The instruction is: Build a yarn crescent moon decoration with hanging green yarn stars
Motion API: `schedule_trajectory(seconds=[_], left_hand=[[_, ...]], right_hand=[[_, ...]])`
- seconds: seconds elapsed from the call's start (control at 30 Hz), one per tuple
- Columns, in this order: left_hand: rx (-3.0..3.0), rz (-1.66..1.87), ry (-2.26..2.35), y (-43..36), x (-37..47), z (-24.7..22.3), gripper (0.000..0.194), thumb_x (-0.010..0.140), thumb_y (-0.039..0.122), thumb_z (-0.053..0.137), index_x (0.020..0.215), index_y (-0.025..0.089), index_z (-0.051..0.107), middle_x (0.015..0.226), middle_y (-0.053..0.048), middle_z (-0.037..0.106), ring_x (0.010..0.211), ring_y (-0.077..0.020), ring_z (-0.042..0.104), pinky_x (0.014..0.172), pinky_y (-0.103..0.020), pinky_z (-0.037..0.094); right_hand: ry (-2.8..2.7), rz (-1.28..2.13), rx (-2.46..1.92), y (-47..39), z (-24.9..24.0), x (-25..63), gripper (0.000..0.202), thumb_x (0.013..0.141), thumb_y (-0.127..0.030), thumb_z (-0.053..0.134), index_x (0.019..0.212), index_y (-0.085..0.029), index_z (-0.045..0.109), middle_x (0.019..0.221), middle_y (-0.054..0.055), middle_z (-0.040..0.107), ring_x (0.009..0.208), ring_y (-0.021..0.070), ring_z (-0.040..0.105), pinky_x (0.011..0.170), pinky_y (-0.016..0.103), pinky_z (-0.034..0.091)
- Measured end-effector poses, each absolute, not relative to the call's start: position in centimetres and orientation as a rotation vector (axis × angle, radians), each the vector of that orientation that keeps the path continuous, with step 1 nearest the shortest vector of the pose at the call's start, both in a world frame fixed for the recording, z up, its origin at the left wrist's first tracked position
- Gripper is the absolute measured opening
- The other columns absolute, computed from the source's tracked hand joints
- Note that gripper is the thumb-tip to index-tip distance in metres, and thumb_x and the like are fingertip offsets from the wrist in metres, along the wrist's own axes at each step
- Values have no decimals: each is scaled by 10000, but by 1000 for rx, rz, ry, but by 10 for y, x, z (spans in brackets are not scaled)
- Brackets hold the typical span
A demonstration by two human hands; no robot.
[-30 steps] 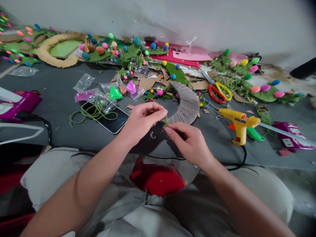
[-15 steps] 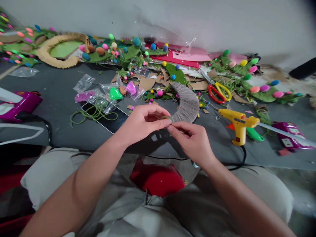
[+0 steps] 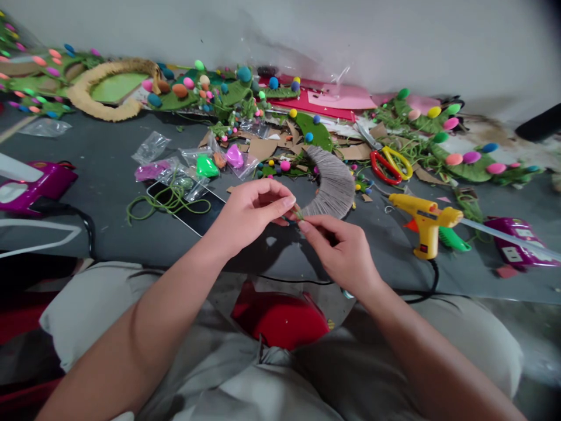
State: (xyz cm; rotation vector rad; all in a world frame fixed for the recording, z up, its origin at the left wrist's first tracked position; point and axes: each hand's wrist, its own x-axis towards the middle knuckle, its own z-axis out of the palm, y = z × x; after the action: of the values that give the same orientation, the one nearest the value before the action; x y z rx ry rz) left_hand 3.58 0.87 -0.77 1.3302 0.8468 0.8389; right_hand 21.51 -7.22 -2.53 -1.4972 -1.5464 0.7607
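Green yarn (image 3: 300, 215) is pinched in the right hand (image 3: 346, 248), the left hand (image 3: 250, 215) curled narrow just beside it, its hold too small to tell, near a grey crescent (image 3: 335, 186), with scissors (image 3: 379, 147) and a glue gun (image 3: 424, 217) farther right.

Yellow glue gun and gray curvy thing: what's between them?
In the head view, small colored balls and a brown scrap lie between the gray curvy thing and the yellow glue gun.

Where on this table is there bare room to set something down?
Between the left purple box and the green yarn; a smaller gap lies between the right hand and the yellow glue gun. Toward the wall it's crowded: colourful balls, cardboard scraps, scissors.
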Motion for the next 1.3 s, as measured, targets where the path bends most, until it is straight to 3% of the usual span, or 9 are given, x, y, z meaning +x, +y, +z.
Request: schedule_trajectory(seconds=[0.23,0.53,0.83,1.03,1.17,1.3], left_hand=[[1122,795,778,9,35,-9,193,920,332,728,907,167,628,944,-53,784,819,-135,747,682,-197,581],[1109,883,812,8,35,-7,186,871,238,760,1041,169,729,929,-38,778,787,-136,744,672,-202,582],[1139,995,881,6,36,-6,157,845,260,783,981,185,761,935,-39,785,837,-156,747,715,-222,595],[1293,803,826,5,34,-1,216,877,333,753,1033,185,768,1017,-56,758,891,-182,740,727,-243,587],[1418,717,843,5,36,-1,266,791,334,833,994,175,767,917,-50,765,869,-195,730,747,-272,590],[1463,741,888,8,35,-3,168,786,320,831,876,187,784,796,-25,764,740,-170,718,682,-264,582]], right_hand=[[-1513,758,-1479,-73,-22,213,223,947,-361,647,920,-188,786,716,-17,678,592,76,458,537,210,373],[-1439,876,-1430,-71,-21,212,211,932,-358,663,875,-180,760,703,-17,638,623,84,483,556,202,391],[-1418,751,-1469,-71,-18,214,207,917,-350,673,881,-183,789,702,-6,667,604,91,474,551,217,396],[-1431,719,-1511,-71,-18,216,230,913,-358,666,854,-176,793,691,6,670,592,101,475,544,234,393],[-1452,744,-1505,-72,-17,215,220,919,-349,654,886,-183,795,732,18,695,637,121,528,578,245,426],[-1466,747,-1519,-75,-17,216,221,920,-348,650,841,-179,770,680,4,651,590,105,475,534,232,388]])
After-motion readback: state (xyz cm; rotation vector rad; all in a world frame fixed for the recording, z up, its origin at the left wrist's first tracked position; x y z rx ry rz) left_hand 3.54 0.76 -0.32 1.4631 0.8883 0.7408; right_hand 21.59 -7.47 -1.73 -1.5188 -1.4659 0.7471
